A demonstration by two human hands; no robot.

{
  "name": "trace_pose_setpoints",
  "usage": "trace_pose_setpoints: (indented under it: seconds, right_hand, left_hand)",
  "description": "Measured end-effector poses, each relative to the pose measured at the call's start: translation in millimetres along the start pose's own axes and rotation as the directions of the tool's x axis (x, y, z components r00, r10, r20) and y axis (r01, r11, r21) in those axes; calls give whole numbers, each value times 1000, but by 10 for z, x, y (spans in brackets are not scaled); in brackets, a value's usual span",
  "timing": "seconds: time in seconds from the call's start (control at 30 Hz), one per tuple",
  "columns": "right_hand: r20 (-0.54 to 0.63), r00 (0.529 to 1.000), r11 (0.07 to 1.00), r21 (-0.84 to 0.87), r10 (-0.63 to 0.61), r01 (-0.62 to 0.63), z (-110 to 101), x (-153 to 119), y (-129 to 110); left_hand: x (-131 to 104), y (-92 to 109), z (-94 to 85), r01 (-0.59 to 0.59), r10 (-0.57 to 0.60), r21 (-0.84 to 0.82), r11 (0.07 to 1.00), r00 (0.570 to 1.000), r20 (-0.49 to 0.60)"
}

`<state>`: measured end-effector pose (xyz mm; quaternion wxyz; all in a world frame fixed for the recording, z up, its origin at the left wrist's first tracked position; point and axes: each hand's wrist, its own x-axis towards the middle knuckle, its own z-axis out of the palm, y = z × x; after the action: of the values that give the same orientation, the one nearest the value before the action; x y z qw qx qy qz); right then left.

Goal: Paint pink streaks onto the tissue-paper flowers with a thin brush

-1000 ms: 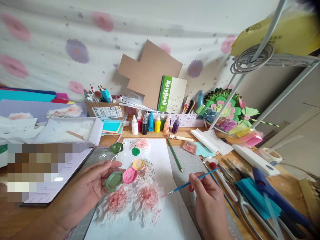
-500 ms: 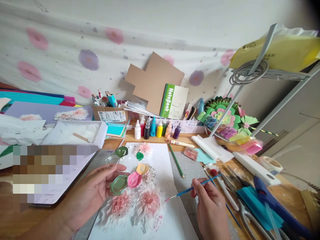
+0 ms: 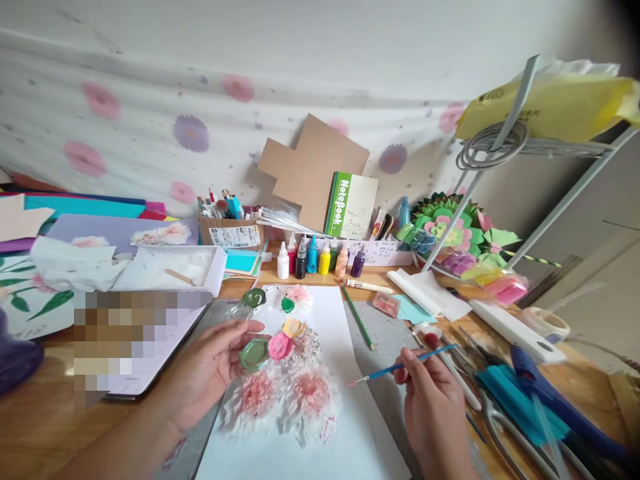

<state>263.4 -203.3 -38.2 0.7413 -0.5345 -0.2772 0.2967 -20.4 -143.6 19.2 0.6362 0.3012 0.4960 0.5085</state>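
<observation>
My left hand [image 3: 213, 363] grips a clear paint palette [image 3: 270, 319] by its near left edge, fingers partly hidden beneath it. Its wells hold dark green, bright green, yellow, pink and muted green paint. A thin blue paintbrush [image 3: 395, 367] is pinched in my right hand [image 3: 430, 407], its pink-tipped bristles pointing left above the sheet. Under the palette lies white paper [image 3: 280, 457]. Several ruffled pink-and-white flowers [image 3: 311, 393] rest on it, one partly covered by the palette. Pink smears mark the paper beside the nearest right flower.
Paint bottles [image 3: 313, 257] line the back. A green pencil [image 3: 358, 319] lies right of the paper. Scissors [image 3: 500, 427] and a blue glue gun [image 3: 555, 400] crowd the right side. At left sit a tablet [image 3: 150, 360], blurred in part, and a white box lid [image 3: 217, 270].
The whole scene has shifted slightly to the right as the head view turned left. Both hands keep hold of the palette and the paintbrush; their poses barely differ.
</observation>
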Motion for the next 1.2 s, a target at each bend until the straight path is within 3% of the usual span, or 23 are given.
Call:
trace_pose_setpoints:
  seconds: [0.3, 0.53, 0.67, 0.9, 1.2]
  right_hand:
    - [39, 999, 999, -44, -21, 23, -20, 3, 14]
    - [34, 999, 999, -25, 34, -33, -9, 41, 54]
    - [38, 997, 997, 11, -71, 70, 12, -10, -20]
    - [91, 994, 997, -36, -60, 63, 43, -26, -60]
    - [138, 981, 986, -76, -139, 151, 73, -54, -95]
  left_hand:
    - [-20, 4, 12, 11, -10, 14, 1000, 1000, -18]
    - [27, -33, -25, 47, -47, -23, 999, 999, -6]
    - [-37, 21, 0, 9, -9, -25, 1000, 1000, -21]
    - [-25, 85, 120, -9, 9, 16, 1000, 1000, -13]
    - [55, 22, 35, -6, 7, 47, 999, 1000, -26]
